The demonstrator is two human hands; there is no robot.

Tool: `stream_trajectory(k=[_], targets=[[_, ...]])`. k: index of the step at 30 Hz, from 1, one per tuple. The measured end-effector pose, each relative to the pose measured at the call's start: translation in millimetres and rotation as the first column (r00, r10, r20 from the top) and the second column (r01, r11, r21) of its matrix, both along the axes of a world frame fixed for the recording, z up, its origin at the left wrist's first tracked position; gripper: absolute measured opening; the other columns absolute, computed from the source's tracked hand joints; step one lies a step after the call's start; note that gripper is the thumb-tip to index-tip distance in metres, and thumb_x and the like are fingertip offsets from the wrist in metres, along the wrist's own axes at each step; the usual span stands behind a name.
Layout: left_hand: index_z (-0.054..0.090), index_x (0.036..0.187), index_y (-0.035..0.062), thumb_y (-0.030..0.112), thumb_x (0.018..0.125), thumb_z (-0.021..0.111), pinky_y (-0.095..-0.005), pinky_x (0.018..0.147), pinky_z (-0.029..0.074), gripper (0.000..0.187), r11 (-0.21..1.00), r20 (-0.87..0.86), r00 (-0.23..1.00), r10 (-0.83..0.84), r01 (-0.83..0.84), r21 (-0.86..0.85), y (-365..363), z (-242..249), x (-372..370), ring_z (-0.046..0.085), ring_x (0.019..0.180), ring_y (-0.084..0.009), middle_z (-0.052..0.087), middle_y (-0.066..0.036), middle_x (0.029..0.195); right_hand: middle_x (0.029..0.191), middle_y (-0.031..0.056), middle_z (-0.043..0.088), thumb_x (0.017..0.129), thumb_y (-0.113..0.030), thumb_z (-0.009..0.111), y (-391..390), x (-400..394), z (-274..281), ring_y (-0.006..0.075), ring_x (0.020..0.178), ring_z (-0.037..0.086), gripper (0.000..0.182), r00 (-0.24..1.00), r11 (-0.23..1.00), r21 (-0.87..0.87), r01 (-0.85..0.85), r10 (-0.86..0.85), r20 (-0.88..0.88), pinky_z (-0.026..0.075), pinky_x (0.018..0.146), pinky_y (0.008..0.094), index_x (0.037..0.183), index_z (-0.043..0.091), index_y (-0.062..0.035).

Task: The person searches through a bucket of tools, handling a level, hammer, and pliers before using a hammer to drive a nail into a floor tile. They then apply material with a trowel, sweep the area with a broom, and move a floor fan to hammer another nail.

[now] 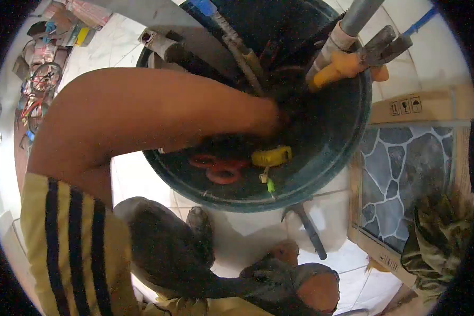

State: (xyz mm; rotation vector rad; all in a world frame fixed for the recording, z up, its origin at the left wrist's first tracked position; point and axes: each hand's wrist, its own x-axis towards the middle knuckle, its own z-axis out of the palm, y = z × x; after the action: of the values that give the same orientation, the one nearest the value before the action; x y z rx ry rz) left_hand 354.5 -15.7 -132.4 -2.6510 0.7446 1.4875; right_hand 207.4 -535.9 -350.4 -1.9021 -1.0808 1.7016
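Observation:
My left arm, in a yellow sleeve with dark stripes, crosses from the left and reaches down into a dark green round tub (347, 152). My left hand (271, 117) is deep in the tub's shadow; its fingers are hidden, so whether it holds anything does not show. Nearby inside lie a yellow tape-measure-like object (272, 156), red ring-shaped handles (222, 176) and a small green-tipped item (270, 185). A blue-ended rod (231, 39) and a grey pipe (361, 16) stand in the tub. My right hand is out of view.
A hammer (308, 229) lies on the white tiles below the tub. To the right is a cardboard box (432, 105) with a stone-patterned panel (405, 174), and crumpled olive cloth (442, 242). An orange-and-grey tool (347, 67) leans at the tub's rim. A bicycle (43, 84) stands far left.

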Motion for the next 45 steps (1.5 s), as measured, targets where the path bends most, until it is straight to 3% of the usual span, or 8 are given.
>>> stream_trajectory(k=[12, 22, 34, 37, 39, 42, 44, 45], targets=[[0.068, 0.111, 0.0033, 0.014, 0.087, 0.068, -0.0401, 0.082, 0.060, 0.026, 0.976, 0.016, 0.979, 0.202, -0.200, -0.083, -10, -24, -10, 0.071, 0.103, -0.0283, 0.072, -0.014, 0.112, 0.116, 0.0124, 0.062, 0.093, -0.046, 0.062, -2, 17, -7, 0.0361, 0.107, 0.056, 0.030, 0.993, 0.992, -0.053, -0.115, 0.114, -0.014, 0.043, 0.093, 0.0494, 0.110, 0.070, -0.0226], [0.067, 0.113, 0.0031, 0.013, 0.088, 0.069, -0.0399, 0.083, 0.060, 0.027, 0.965, -0.037, 0.964, 0.263, -0.264, -0.010, -25, -47, -13, 0.071, 0.103, -0.0263, 0.072, -0.014, 0.113, 0.120, 0.0121, 0.059, 0.092, -0.049, 0.062, -1, -5, -21, 0.0372, 0.112, 0.053, 0.032, 0.999, 1.000, -0.006, 0.007, -0.007, -0.032, 0.041, 0.096, 0.0510, 0.113, 0.069, -0.0254], [0.066, 0.116, 0.0030, 0.013, 0.089, 0.070, -0.0396, 0.083, 0.060, 0.029, 0.863, 0.052, 0.861, 0.505, -0.503, -0.055, -24, -48, -21, 0.070, 0.102, -0.0239, 0.072, -0.014, 0.114, 0.126, 0.0117, 0.056, 0.091, -0.053, 0.061, 3, -25, -33, 0.0384, 0.118, 0.049, 0.035, 0.991, 0.992, 0.001, 0.129, -0.129, -0.022, 0.037, 0.099, 0.0528, 0.117, 0.067, -0.0287], [0.066, 0.116, 0.0029, 0.013, 0.089, 0.070, -0.0396, 0.084, 0.060, 0.029, 0.792, 0.093, 0.788, 0.609, -0.595, -0.141, -23, -45, -24, 0.070, 0.102, -0.0233, 0.072, -0.013, 0.114, 0.127, 0.0116, 0.055, 0.091, -0.053, 0.061, 4, -28, -38, 0.0387, 0.119, 0.048, 0.036, 0.990, 0.990, 0.008, 0.137, -0.137, -0.011, 0.037, 0.100, 0.0533, 0.118, 0.066, -0.0296], [0.066, 0.117, 0.0029, 0.013, 0.089, 0.070, -0.0395, 0.084, 0.059, 0.029, 0.679, 0.094, 0.685, 0.723, -0.679, -0.280, -15, -35, -22, 0.070, 0.102, -0.0229, 0.072, -0.013, 0.115, 0.128, 0.0116, 0.055, 0.091, -0.054, 0.060, 2, -31, -41, 0.0390, 0.120, 0.047, 0.037, 0.992, 0.992, 0.008, 0.129, -0.129, -0.007, 0.036, 0.100, 0.0536, 0.118, 0.066, -0.0301], [0.066, 0.117, 0.0028, 0.013, 0.090, 0.070, -0.0395, 0.084, 0.059, 0.030, 0.252, -0.090, 0.375, 0.923, -0.763, -0.596, 4, 9, -13, 0.070, 0.102, -0.0223, 0.072, -0.013, 0.115, 0.130, 0.0115, 0.054, 0.091, -0.055, 0.060, 2, -33, -44, 0.0393, 0.121, 0.046, 0.038, 0.994, 0.994, 0.012, 0.106, -0.106, 0.007, 0.035, 0.101, 0.0540, 0.119, 0.066, -0.0310], [0.066, 0.118, 0.0028, 0.013, 0.090, 0.070, -0.0394, 0.084, 0.059, 0.030, 0.189, -0.094, 0.303, 0.948, -0.777, -0.601, 20, 55, -10, 0.070, 0.102, -0.0219, 0.072, -0.013, 0.115, 0.131, 0.0114, 0.053, 0.091, -0.055, 0.060, 2, -31, -47, 0.0395, 0.122, 0.045, 0.038, 0.996, 0.996, 0.017, 0.084, -0.084, 0.026, 0.035, 0.102, 0.0544, 0.120, 0.065, -0.0315], [0.064, 0.121, 0.0032, 0.013, 0.093, 0.069, -0.0376, 0.087, 0.059, 0.030, 0.282, -0.008, 0.334, 0.943, -0.809, -0.515, 29, 82, -6, 0.069, 0.105, -0.0196, 0.071, -0.012, 0.117, 0.131, 0.0114, 0.053, 0.091, -0.056, 0.060, 2, -30, -50, 0.0396, 0.123, 0.045, 0.039, 0.996, 0.997, 0.020, 0.078, -0.078, 0.036, 0.034, 0.102, 0.0545, 0.120, 0.065, -0.0318]])
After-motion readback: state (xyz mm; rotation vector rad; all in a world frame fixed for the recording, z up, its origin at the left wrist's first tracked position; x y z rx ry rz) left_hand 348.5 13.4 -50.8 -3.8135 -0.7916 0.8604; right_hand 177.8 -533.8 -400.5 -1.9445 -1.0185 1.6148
